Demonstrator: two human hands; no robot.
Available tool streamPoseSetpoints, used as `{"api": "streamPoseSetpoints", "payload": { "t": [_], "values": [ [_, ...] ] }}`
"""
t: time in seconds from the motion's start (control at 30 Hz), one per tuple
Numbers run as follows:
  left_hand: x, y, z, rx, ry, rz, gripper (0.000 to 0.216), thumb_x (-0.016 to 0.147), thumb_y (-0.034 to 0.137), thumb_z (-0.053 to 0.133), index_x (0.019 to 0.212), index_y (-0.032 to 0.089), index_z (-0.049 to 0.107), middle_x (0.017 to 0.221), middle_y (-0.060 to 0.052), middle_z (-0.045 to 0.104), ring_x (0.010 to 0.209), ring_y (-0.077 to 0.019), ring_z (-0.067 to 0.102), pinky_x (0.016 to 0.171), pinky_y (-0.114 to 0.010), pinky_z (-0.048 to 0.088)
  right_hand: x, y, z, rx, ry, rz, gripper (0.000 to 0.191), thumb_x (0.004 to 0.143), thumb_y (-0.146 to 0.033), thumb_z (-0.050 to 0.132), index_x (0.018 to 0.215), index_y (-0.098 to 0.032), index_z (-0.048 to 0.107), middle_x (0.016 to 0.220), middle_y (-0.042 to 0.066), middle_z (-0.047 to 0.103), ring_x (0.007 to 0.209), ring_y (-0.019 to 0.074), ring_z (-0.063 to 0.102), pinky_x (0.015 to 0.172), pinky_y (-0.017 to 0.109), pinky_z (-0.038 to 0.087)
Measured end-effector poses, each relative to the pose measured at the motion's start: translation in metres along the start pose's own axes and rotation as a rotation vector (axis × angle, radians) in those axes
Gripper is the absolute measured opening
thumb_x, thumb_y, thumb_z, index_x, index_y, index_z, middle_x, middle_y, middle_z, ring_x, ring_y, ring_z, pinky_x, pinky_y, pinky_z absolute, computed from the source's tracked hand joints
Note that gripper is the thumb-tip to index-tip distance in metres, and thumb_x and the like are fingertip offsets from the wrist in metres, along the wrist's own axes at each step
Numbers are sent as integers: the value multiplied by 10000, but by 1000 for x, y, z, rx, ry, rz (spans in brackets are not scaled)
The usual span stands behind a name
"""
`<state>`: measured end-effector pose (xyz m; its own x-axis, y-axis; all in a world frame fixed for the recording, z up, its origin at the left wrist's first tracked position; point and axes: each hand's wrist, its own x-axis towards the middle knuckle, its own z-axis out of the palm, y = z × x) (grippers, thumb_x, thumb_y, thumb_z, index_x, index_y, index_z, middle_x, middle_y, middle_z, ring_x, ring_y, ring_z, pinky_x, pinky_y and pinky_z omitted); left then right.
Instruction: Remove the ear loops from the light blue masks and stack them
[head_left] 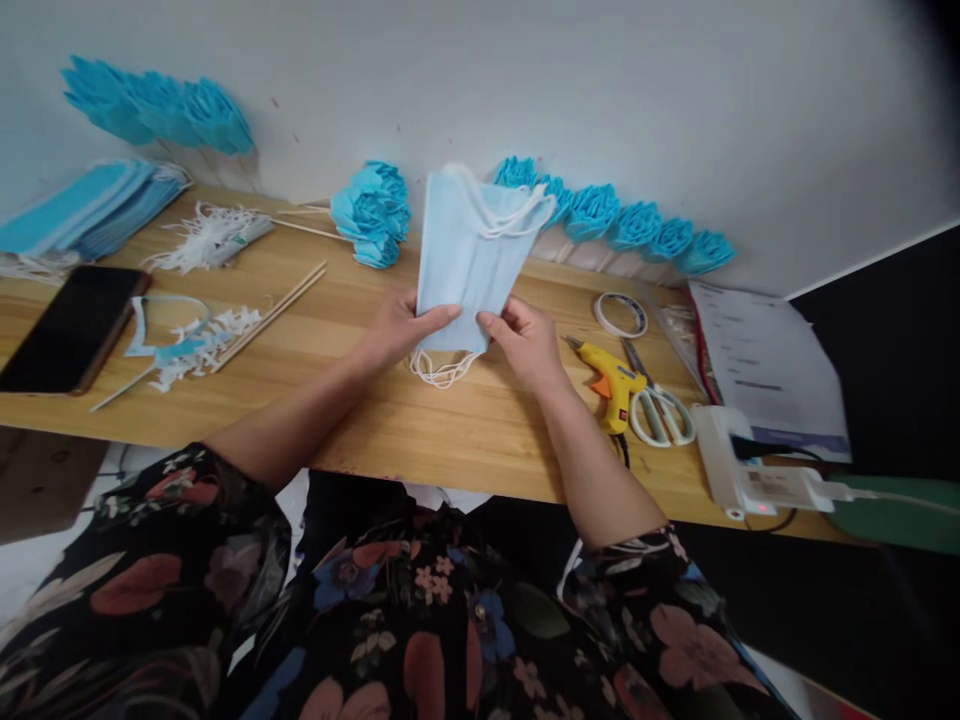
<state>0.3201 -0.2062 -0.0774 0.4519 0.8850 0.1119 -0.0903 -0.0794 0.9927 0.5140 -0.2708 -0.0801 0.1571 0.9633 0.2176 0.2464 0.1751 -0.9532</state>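
Observation:
Several light-blue face masks [469, 250] are held upright as a stack above the wooden table. My left hand [401, 335] is closed on their lower left edge, thumb laid across the front. On the lower right edge my right hand [525, 335] pinches the same stack. White ear loops hang below it and others fold over its top right. Behind the masks stands a row of blue paper-like flowers [592, 212] on thin sticks against the wall. A bunch of blue flowers [373, 215] lies left of the masks.
A yellow glue gun [611, 385], scissors [664, 415] and tape roll [621, 314] lie on the right, near a power strip [724, 460] and papers [765, 360]. Leftward are a phone [71, 328], stacked masks [94, 215], white strings [214, 238], sticks [274, 312] and cut mask scraps [191, 345].

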Motion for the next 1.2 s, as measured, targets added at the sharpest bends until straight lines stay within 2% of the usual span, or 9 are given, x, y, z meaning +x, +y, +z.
{"api": "streamPoseSetpoints", "payload": {
  "t": [0.1,0.27,0.33,0.43,0.57,0.77,1.0,1.1,1.2],
  "values": [
    [1,-6,1,-1,-74,-47,567,622,579,917,929,132,752,873,-78,771,783,-220,706,726,-361,592,-1,-1,-1,74,90,-18,338,842,-582,748,827,-248,698,734,-25,636,684,153,556,658,296,475],
    [1,-12,3,30,-155,-57,368,708,456,896,752,160,683,684,-10,681,623,-121,605,612,-272,508,3,-7,-9,134,251,-70,304,843,-545,770,824,-249,701,723,-29,633,674,141,563,664,287,491],
    [2,-12,4,-47,-161,-52,322,716,398,898,851,161,727,702,11,683,646,-103,615,644,-251,515,5,-8,-13,144,339,-87,302,845,-537,768,838,-242,704,741,-25,640,696,141,573,675,283,498],
    [3,-14,5,-216,-184,-63,463,702,355,912,1099,183,748,741,31,704,672,-95,643,687,-240,534,11,-9,-19,193,464,-103,344,810,-565,788,880,-236,715,764,-26,653,702,134,581,652,266,509],
    [3,-15,7,-287,-207,-78,531,690,345,935,1162,189,748,715,38,701,649,-87,634,682,-226,514,15,-5,-20,258,517,-132,401,734,-597,838,835,-227,721,730,-39,651,630,105,550,572,232,496],
    [2,-4,8,-410,-103,-134,469,841,526,803,1124,156,747,988,-75,772,932,-194,713,864,-324,547,11,-11,-17,341,441,-136,337,707,-522,892,841,-240,764,741,-39,692,627,103,569,572,229,518],
    [5,5,3,-454,-33,-287,555,992,615,549,1270,154,688,1275,-151,749,1235,-287,676,1061,-396,491,1,-25,-15,392,225,-59,403,578,-569,958,771,-270,771,684,-44,712,580,120,590,557,260,532],
    [5,3,5,-503,-90,-351,631,965,694,521,1269,167,691,1288,-150,749,1262,-319,667,1070,-426,498,-5,-27,-17,447,109,19,424,521,-566,983,747,-277,770,694,-37,728,601,134,610,591,286,540],
    [4,2,8,-553,-205,-379,714,923,780,493,1242,179,712,1249,-141,769,1261,-352,670,1057,-461,520,-9,-26,-16,401,-4,125,411,550,-559,973,751,-263,770,714,-21,737,619,148,617,613,307,532]
  ]
}}
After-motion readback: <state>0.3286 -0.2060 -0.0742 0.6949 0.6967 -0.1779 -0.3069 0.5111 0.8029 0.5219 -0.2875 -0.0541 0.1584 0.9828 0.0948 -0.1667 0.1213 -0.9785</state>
